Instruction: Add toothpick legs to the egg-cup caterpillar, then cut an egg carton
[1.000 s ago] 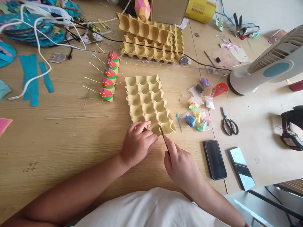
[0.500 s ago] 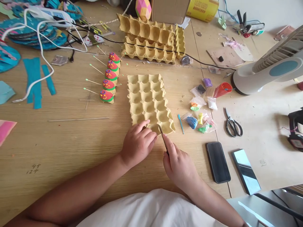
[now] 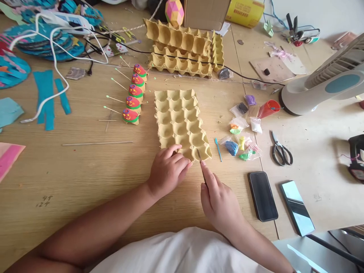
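A yellow pulp egg tray (image 3: 179, 118) lies before me with its cups facing up. My left hand (image 3: 170, 168) grips its near edge, fingertips over the front row of cups. Held in my right hand (image 3: 220, 203) is a slim dark knife (image 3: 204, 173), forefinger stretched along its back. The blade tip rests at the near right cup of the tray; how deep it goes in is hidden. Left of the tray stands a row of painted red and green egg-cup figures (image 3: 132, 101) with smiling faces and green-tipped sticks.
Bagged coloured clay (image 3: 231, 147), a blue stick tool (image 3: 218, 149), scissors (image 3: 280, 149) and two phones (image 3: 263, 195) lie to the right, near a white fan (image 3: 313, 89). Behind are more egg trays (image 3: 182, 62) with a black cable across them. Blue strips (image 3: 45, 98) lie left.
My right hand and the knife have shifted a little to the right, along the tray's near edge. My left hand keeps its hold on the tray. The whole view has shifted slightly.
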Demonstrator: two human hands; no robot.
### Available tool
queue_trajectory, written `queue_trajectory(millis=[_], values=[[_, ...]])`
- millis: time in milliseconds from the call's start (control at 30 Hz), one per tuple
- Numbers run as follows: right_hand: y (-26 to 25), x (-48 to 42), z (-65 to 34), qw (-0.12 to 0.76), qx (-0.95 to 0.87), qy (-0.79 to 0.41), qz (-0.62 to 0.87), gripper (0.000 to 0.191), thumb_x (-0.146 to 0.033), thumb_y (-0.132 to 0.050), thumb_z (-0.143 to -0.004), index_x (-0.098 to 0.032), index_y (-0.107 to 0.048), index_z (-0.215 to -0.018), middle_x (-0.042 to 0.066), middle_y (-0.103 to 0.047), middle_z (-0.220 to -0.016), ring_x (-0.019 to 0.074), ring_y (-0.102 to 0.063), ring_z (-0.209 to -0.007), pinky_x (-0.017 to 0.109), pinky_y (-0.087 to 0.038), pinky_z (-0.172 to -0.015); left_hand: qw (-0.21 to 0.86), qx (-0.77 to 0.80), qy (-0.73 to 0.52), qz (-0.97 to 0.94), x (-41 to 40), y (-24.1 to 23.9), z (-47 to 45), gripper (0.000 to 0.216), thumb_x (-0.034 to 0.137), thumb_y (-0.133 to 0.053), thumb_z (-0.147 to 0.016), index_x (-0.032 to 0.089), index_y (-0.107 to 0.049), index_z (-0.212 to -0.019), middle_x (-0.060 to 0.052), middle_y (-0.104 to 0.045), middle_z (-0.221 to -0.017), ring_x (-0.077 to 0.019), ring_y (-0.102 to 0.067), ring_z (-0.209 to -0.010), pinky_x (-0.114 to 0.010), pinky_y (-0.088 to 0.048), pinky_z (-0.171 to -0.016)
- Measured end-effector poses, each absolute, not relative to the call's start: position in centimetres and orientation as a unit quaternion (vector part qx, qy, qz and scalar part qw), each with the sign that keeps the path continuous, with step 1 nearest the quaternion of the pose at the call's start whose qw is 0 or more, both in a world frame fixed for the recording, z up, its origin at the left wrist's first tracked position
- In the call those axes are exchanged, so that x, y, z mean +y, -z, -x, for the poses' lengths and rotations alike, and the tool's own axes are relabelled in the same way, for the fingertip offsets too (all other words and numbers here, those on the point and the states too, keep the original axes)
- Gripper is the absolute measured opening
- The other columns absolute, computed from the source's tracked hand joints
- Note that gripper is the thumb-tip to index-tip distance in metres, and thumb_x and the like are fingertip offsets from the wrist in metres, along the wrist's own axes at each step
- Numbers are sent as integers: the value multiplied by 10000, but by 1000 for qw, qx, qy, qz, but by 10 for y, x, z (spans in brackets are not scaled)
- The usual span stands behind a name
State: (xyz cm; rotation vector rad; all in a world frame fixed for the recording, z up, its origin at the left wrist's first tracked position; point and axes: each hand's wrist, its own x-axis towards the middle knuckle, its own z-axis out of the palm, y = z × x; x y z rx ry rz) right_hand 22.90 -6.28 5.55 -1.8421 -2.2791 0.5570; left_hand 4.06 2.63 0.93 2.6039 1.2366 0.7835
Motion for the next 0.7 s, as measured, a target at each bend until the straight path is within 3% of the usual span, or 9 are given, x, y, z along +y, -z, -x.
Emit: queue_trajectory(millis=[400,700], values=[[-48,-67,-226,15,-771,-199,604,696,-188,-331,-1008,-190,-24,-1632,90,-695,-1095,183,-673,-721,302,-542,-628,67,415,-266,-867,28,-7,-41,135,265,-630,-943,213,-702,-840,-27,-724,-827,-297,-586,-1222,-428,-475,-919],[-41,-59,-217,-15,-785,-133,605,627,-190,-313,-1009,-110,-154,-1610,92,-701,-1009,188,-667,-707,300,-479,-583,70,421,-258,-867,27,-8,-42,154,270,-624,-944,208,-664,-809,-26,-700,-781,-298,-581,-1231,-432,-450,-895]])
